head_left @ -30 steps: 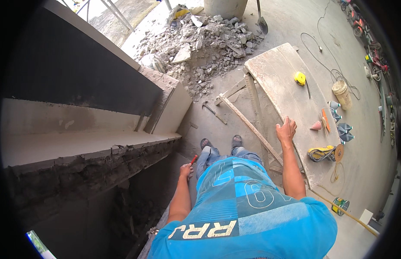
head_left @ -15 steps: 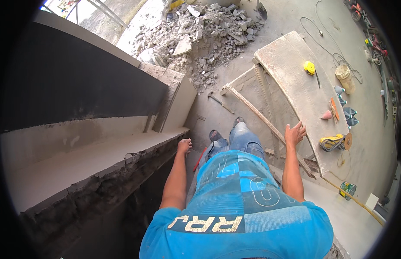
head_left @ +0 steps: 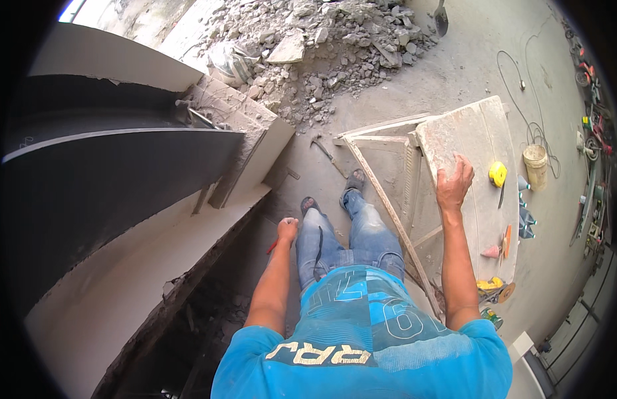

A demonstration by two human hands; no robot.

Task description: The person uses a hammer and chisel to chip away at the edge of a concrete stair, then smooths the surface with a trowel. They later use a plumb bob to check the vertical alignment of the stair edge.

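Observation:
My left hand (head_left: 288, 229) hangs beside my left thigh with its fingers curled in. Anything inside those fingers is hidden. A thin red object (head_left: 272, 247) shows next to the left wrist, apparently below it; its kind is unclear. My right hand (head_left: 456, 181) is over the near-left edge of a dusty board tabletop (head_left: 458, 133), fingers bent but apart and nothing in them. Whether it touches the board I cannot tell. On that board lie a yellow tape measure (head_left: 498, 174), a reddish cone-shaped piece (head_left: 492, 252), an orange flat tool (head_left: 507, 241) and a yellow power tool with a disc (head_left: 492, 286).
A hammer (head_left: 328, 154) lies on the floor before my feet. Rubble (head_left: 321, 60) is heaped ahead, with a shovel (head_left: 441, 20) beside it. A broken-edged ledge and dark panel (head_left: 135, 173) run along my left. A bucket (head_left: 535, 167), bottles and cable stand beyond the board.
My right hand has moved from the board's edge to over its surface. The view has shifted, showing more of my legs and the dark panel on the left. My left hand stays low and curled.

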